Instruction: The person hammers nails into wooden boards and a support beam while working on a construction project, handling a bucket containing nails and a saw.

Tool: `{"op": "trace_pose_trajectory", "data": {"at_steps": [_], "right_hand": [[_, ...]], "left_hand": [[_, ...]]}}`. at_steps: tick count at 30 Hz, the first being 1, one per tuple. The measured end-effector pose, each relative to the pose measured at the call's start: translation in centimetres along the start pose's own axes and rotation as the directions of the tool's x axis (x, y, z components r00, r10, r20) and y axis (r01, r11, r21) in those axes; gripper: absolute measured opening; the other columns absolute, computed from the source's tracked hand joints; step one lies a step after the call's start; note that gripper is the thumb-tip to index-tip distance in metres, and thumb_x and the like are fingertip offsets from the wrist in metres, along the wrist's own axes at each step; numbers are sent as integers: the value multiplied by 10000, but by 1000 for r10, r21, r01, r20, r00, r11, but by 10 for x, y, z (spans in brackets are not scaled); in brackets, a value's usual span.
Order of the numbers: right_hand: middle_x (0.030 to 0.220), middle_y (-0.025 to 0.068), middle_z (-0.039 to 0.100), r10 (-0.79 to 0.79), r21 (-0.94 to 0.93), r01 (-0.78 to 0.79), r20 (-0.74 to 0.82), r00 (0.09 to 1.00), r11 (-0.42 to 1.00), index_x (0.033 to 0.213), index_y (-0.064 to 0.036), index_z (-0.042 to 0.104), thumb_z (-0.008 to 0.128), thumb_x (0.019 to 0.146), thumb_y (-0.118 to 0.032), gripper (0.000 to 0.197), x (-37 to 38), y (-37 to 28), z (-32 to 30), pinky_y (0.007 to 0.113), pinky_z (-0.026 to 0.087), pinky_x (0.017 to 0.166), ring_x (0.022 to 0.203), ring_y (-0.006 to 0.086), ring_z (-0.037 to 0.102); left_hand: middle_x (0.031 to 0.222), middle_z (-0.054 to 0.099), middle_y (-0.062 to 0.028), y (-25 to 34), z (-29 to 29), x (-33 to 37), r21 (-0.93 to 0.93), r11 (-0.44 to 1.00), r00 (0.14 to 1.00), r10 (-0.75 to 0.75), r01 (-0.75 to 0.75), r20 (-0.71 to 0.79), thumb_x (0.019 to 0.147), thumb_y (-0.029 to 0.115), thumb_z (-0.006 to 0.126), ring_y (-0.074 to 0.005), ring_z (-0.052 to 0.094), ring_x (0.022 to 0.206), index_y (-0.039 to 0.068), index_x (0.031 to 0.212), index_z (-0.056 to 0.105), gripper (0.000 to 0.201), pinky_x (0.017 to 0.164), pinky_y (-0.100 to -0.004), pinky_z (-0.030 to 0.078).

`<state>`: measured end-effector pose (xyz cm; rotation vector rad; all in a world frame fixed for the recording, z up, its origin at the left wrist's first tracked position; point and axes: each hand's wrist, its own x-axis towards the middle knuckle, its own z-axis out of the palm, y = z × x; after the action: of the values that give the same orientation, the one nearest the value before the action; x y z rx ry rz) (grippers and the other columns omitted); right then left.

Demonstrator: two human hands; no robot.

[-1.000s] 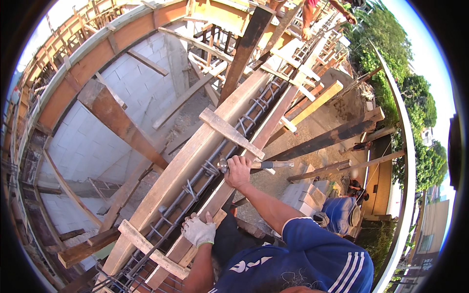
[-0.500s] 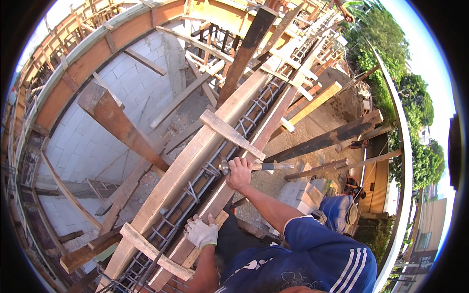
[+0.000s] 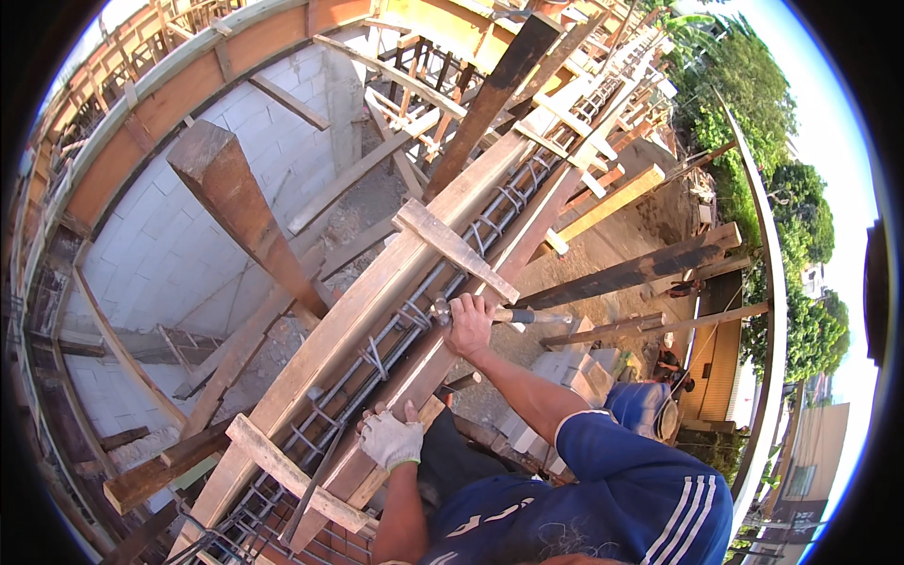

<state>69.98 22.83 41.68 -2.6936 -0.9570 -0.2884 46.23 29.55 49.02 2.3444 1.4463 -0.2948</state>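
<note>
Right fingers (image 3: 462, 305) gripped steel-headed hammer (image 3: 529, 316); gloved left fingers (image 3: 373, 435) touched brown plank (image 3: 421, 371), grip unclear. Beyond them, grey rebar cage (image 3: 411, 314) lay placed, uncovered.

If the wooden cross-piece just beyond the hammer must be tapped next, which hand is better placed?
Probably the right hand: it grips the hammer, near that cross-piece. The gloved left hand rests on the long board, farther away.

A hammer (image 3: 529, 316) (handle pointing right) — metal head leftward — crosses a wooden board (image 3: 426, 371).
</note>
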Motion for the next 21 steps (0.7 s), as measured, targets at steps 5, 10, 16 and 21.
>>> {"op": "trace_pose_trajectory", "data": {"at_steps": [5, 10, 16, 21], "right_hand": [[1032, 96, 564, -35, 10, 34, 44, 998, 999, 972, -99, 600, 651, 748, -222, 261, 7, 3, -2, 509, 373, 933, 1076, 327, 535], [1092, 103, 566, -47, 60, 33, 246, 968, 998, 1075, -99, 591, 647, 767, -180, 323, 14, 27, -19, 523, 410, 932, 1128, 320, 556], [993, 223, 643, -176, 475, 11, 305, 936, 880, 1131, -48, 539, 629, 888, -178, 290, -45, 45, -82, 537, 511, 810, 950, 450, 640], [1004, 226, 674, 45, 257, -196, 494, 868, 946, 1139, -66, 575, 675, 878, -292, 360, -144, 70, -112, 517, 521, 822, 968, 433, 654]], "left_hand": [[1230, 642, -206, -2, 3, -1, 29, 1000, 999, 7, -5, -52, 907, 569, 574, -377, 579, 1184, 66, 1191, 652, 583, 1019, -491, 445], [1229, 646, -190, -2, 9, -4, 41, 998, 996, 55, -52, -77, 926, 606, 520, -368, 589, 1183, 59, 1204, 656, 628, 1037, -499, 427], [1350, 597, -220, -5, 7, -4, 29, 999, 999, 14, -13, -39, 933, 618, 508, -383, 550, 1264, 69, 1319, 612, 679, 1067, -496, 419], [1514, 460, -190, -13, 20, -6, -156, 987, 980, 0, -32, -199, 907, 596, 599, -378, 437, 1387, 101, 1427, 508, 724, 1126, -514, 374]]}}
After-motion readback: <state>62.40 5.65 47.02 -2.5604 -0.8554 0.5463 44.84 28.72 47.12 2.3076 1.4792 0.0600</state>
